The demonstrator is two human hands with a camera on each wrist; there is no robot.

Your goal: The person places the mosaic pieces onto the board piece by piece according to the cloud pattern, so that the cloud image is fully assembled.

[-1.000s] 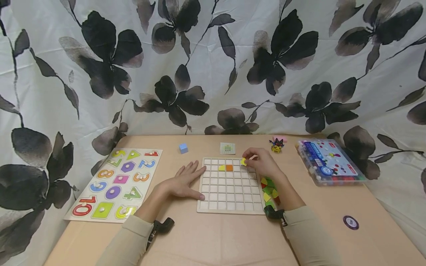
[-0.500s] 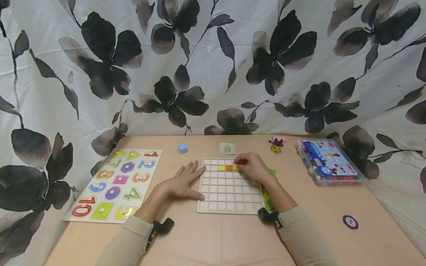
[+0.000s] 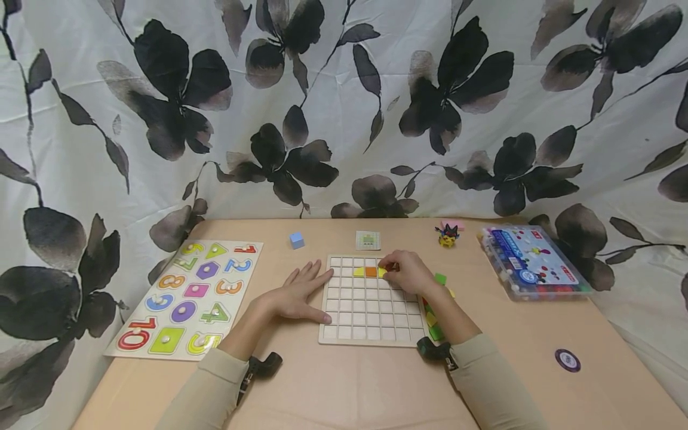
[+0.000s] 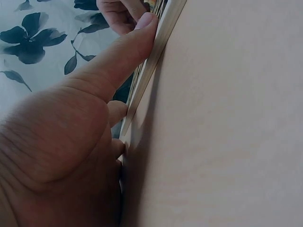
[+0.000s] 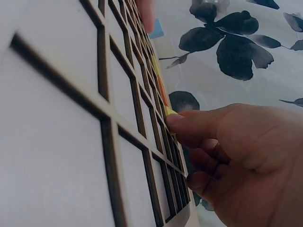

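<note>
A pale wooden grid board [image 3: 357,319] lies in front of me in the head view. Side by side in one of its upper rows are a yellow square tile [image 3: 358,272] and an orange square tile [image 3: 371,272]. Just right of the orange one, my right hand [image 3: 411,273] pinches another yellow tile [image 5: 169,111] between thumb and forefinger, down at the grid. The fingertips cover part of that tile. My left hand [image 3: 292,295] lies with spread, straight fingers against the board's left edge, its thumb touching the rim in the left wrist view.
Loose green, yellow and red tiles [image 3: 432,322] lie along the board's right side, partly under my forearm. Behind it are a patterned card [image 3: 368,240], a blue cube [image 3: 297,240] and a small figurine [image 3: 447,235]. A number puzzle [image 3: 184,298], plastic case [image 3: 532,261] and round disc [image 3: 567,360] lie around.
My right hand has moved left and slightly down with the yellow tile, bringing it beside the orange one; over the last half second it has barely shifted. The left hand has stayed put.
</note>
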